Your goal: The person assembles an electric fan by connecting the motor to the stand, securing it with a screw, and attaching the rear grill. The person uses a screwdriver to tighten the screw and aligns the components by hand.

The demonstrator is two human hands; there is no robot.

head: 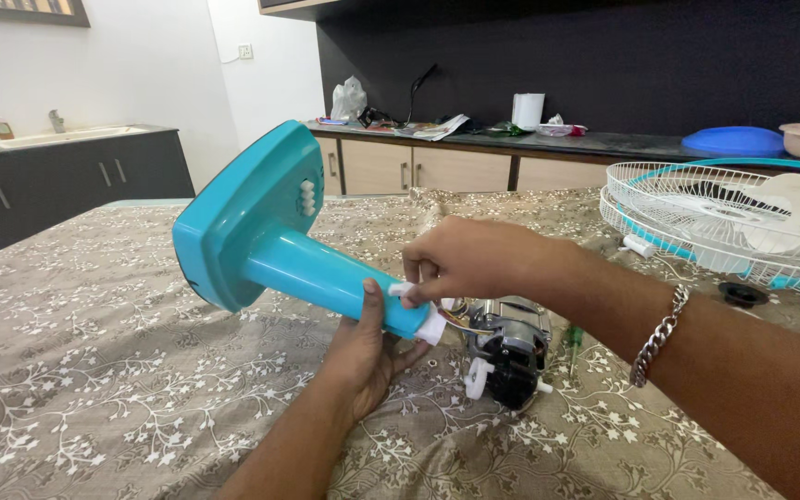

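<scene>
While only the head view is available, it shows both hands at work over a bed covered with a beige floral bedsheet (94, 370). The left hand (368, 347) cups the neck of a turquoise fan stand (270, 236) from below, thumb laid up across the stem and fingers curled beneath it, so the stand is held tilted with its square base raised toward the upper left, clear of the sheet. White push buttons (306, 197) show on the face of the base. The right hand (460, 259), wearing a chain bracelet (659, 335) at the wrist, comes in from the right and pinches a small white plastic piece (402, 291) at the lower end of the stem, fingertips closed together on it. Coloured wires (460, 315) run from that end to a fan motor (509, 352), which lies on the sheet just beside the hands. A green-handled screwdriver (573, 341) lies right of the motor. Farther right, a white wire fan guard (724, 227) with its blades rests on the bed, a black round cap (743, 294) in front of it.
</scene>
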